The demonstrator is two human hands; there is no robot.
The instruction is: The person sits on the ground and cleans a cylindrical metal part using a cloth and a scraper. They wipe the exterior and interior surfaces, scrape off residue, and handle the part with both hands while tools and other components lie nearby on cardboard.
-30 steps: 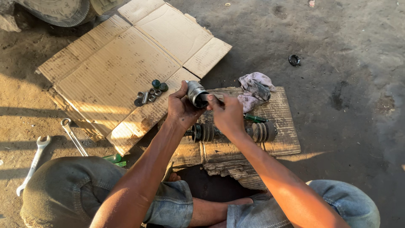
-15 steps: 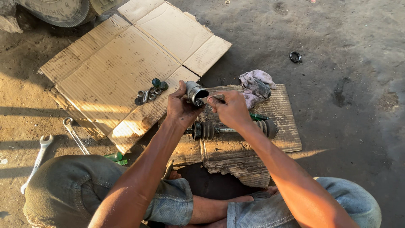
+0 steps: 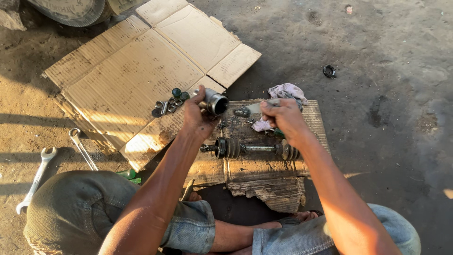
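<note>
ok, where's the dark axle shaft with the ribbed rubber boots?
Head view, centre: the dark axle shaft lies across the worn cardboard pad, below both hands, left hand and right hand.

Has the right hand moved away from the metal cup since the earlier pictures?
Yes. The right hand has drawn rightward, off the metal cup in the left hand, and now sits near the rag on the wooden board.

Left hand (image 3: 199, 112): we see it raised in front of us, the fingers curled tight in a grip, the back of the hand toward the camera.
Right hand (image 3: 279, 115): we see it closed like a loose fist, knuckles up, at nearly the same height as the left hand.
Gap between hands: they are apart and do not touch.
Arms: both bare forearms reach forward from the bottom edge and come closer toward the hands.
Legs: we sit with knees bent and spread.
</note>
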